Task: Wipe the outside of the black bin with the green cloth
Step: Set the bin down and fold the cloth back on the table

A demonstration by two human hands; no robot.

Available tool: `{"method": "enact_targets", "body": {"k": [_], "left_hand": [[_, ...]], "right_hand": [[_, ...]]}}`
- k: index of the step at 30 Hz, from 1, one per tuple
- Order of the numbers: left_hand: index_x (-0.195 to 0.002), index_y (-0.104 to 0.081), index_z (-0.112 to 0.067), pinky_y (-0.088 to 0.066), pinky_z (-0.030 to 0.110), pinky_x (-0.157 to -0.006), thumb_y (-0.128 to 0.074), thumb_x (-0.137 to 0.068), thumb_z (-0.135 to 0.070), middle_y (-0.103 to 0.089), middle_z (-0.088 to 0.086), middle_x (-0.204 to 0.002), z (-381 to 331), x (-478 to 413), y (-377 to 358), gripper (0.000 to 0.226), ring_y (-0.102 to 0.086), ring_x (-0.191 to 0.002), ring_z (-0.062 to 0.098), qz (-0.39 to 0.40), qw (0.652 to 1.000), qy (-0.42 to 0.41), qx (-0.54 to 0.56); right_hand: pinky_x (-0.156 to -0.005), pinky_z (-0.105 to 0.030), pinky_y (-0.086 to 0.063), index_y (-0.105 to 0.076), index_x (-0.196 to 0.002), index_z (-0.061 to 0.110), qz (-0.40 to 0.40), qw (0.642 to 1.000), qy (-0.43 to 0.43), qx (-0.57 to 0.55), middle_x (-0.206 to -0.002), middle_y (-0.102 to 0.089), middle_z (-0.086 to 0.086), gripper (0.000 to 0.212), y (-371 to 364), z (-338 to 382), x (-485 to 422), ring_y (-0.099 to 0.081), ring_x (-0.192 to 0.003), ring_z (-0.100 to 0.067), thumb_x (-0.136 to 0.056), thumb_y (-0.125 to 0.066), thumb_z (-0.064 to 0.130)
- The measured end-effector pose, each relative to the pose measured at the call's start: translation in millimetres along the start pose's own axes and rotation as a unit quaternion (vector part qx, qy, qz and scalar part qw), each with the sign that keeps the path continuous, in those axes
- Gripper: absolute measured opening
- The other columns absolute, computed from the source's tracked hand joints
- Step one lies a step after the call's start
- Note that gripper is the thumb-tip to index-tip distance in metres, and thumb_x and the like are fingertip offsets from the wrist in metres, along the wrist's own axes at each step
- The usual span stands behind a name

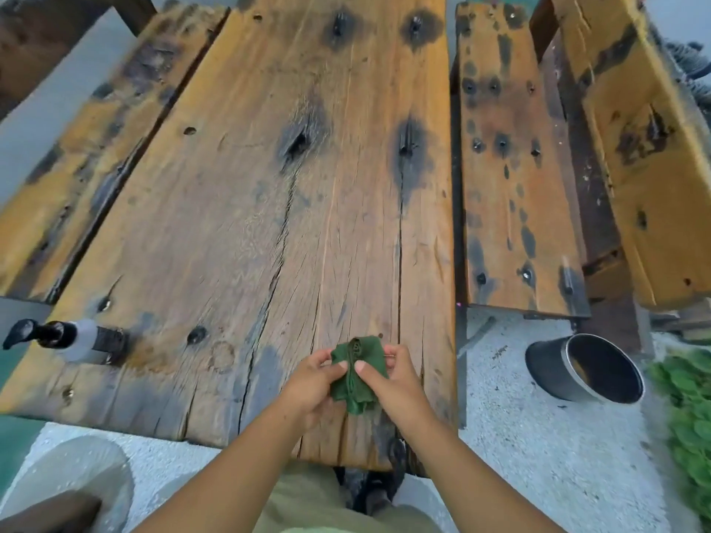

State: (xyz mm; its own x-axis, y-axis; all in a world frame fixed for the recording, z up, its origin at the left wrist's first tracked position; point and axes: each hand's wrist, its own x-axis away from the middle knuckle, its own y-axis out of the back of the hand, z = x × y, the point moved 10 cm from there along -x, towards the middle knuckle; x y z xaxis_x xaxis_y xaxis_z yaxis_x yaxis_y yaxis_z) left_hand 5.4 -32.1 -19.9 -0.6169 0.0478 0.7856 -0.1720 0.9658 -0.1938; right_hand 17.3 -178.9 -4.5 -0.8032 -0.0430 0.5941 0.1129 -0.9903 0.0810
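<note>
The green cloth (356, 375) is bunched and folded small, held just above the near end of the wooden table (269, 225). My left hand (311, 382) pinches its left side and my right hand (400, 382) pinches its right side, thumbs on top. The black bin (584, 367) stands on the gravel floor to the right of the table, tilted so its open mouth faces me, its inside dark. Both hands are well apart from the bin.
A pump bottle (65, 338) with a black head lies on its side at the table's left edge. A wooden bench (515, 178) runs along the right, above the bin. Green plants (688, 417) grow at the far right. Pale gravel floor (538, 455) surrounds the table.
</note>
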Motion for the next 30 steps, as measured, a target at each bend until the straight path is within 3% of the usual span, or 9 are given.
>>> {"method": "enact_targets", "body": {"k": [2, 7, 10, 15, 18, 21, 25, 28, 30], "left_hand": [[-0.115, -0.064, -0.005, -0.060, 0.039, -0.063, -0.048, -0.100, 0.001, -0.076, 0.017, -0.095, 0, -11, 10, 0.022, -0.075, -0.081, 0.027, -0.011, 1.000, 0.010, -0.005], [-0.111, -0.066, -0.001, -0.061, 0.043, -0.074, -0.050, -0.098, 0.004, -0.074, 0.020, -0.099, -2, -42, 20, 0.021, -0.073, -0.086, 0.030, 0.006, 0.999, 0.025, -0.044], [-0.110, -0.068, 0.003, -0.061, 0.045, -0.076, -0.054, -0.094, 0.007, -0.073, 0.022, -0.101, -3, -61, 31, 0.022, -0.072, -0.086, 0.032, 0.017, 0.997, 0.038, -0.058], [-0.106, -0.067, -0.006, -0.061, 0.045, -0.078, -0.049, -0.097, 0.006, -0.074, 0.014, -0.095, -3, -89, 63, 0.024, -0.072, -0.084, 0.028, 0.011, 0.995, 0.066, -0.073], [-0.106, -0.067, -0.007, -0.059, 0.046, -0.081, -0.047, -0.097, 0.005, -0.073, 0.014, -0.097, -2, -99, 76, 0.025, -0.070, -0.089, 0.028, 0.012, 0.995, 0.075, -0.070], [-0.108, -0.067, -0.008, -0.059, 0.047, -0.083, -0.047, -0.098, 0.004, -0.074, 0.013, -0.101, -5, -107, 84, 0.026, -0.070, -0.093, 0.029, 0.009, 0.994, 0.071, -0.082], [-0.106, -0.067, -0.004, -0.061, 0.041, -0.078, -0.053, -0.095, 0.007, -0.075, 0.017, -0.100, -8, -115, 84, 0.021, -0.073, -0.086, 0.027, 0.025, 0.991, 0.042, -0.124], [-0.100, -0.068, -0.008, -0.061, 0.036, -0.076, -0.061, -0.091, 0.007, -0.075, 0.015, -0.094, -10, -118, 79, 0.019, -0.073, -0.087, 0.030, 0.021, 0.980, -0.006, -0.199], [-0.091, -0.068, -0.019, -0.059, 0.031, -0.074, -0.066, -0.089, 0.004, -0.073, 0.004, -0.085, -14, -119, 78, 0.024, -0.072, -0.082, 0.023, -0.010, 0.959, -0.055, -0.279]], "right_hand": [[-0.071, -0.007, -0.051, -0.046, -0.123, 0.029, 0.028, 0.999, 0.006, 0.036, -0.113, -0.062, 0.013, 0.049, -13, -2, -9, -0.062, -0.099, 0.006, -0.087, -0.079, 0.031], [-0.084, -0.019, -0.055, -0.042, -0.118, 0.035, -0.019, 0.996, -0.009, 0.085, -0.117, -0.062, 0.007, 0.055, -30, -12, -37, -0.062, -0.104, -0.003, -0.082, -0.083, 0.028], [-0.064, -0.001, -0.046, -0.043, -0.113, 0.038, -0.032, 0.997, -0.048, 0.059, -0.106, -0.058, 0.019, 0.050, -38, -25, -53, -0.057, -0.092, 0.010, -0.084, -0.082, 0.028], [-0.080, -0.023, -0.053, -0.057, -0.124, 0.022, -0.079, 0.990, -0.109, 0.051, -0.116, -0.067, 0.004, 0.028, -39, -48, -75, -0.065, -0.100, -0.009, -0.097, -0.062, 0.017], [-0.085, -0.036, -0.060, -0.067, -0.101, 0.023, -0.115, 0.984, -0.130, 0.040, -0.107, -0.074, -0.008, 0.025, -31, -55, -77, -0.071, -0.098, -0.024, -0.100, -0.049, 0.006], [-0.075, -0.028, -0.060, -0.068, -0.096, 0.026, -0.136, 0.981, -0.135, 0.015, -0.104, -0.074, -0.004, 0.030, -22, -62, -75, -0.071, -0.093, -0.017, -0.101, -0.049, 0.003], [-0.087, -0.036, -0.059, -0.070, -0.116, 0.015, -0.143, 0.978, -0.139, 0.062, -0.111, -0.074, -0.004, 0.022, -2, -66, -77, -0.071, -0.098, -0.017, -0.101, -0.056, 0.008], [-0.089, -0.043, -0.060, -0.072, -0.108, 0.008, -0.169, 0.970, -0.131, 0.117, -0.106, -0.075, -0.006, 0.014, 22, -65, -75, -0.072, -0.098, -0.025, -0.097, -0.064, 0.009], [-0.078, -0.031, -0.058, -0.071, -0.103, 0.008, -0.169, 0.966, -0.118, 0.157, -0.101, -0.075, -0.002, 0.009, 27, -62, -73, -0.071, -0.097, -0.022, -0.096, -0.067, 0.011]]}}
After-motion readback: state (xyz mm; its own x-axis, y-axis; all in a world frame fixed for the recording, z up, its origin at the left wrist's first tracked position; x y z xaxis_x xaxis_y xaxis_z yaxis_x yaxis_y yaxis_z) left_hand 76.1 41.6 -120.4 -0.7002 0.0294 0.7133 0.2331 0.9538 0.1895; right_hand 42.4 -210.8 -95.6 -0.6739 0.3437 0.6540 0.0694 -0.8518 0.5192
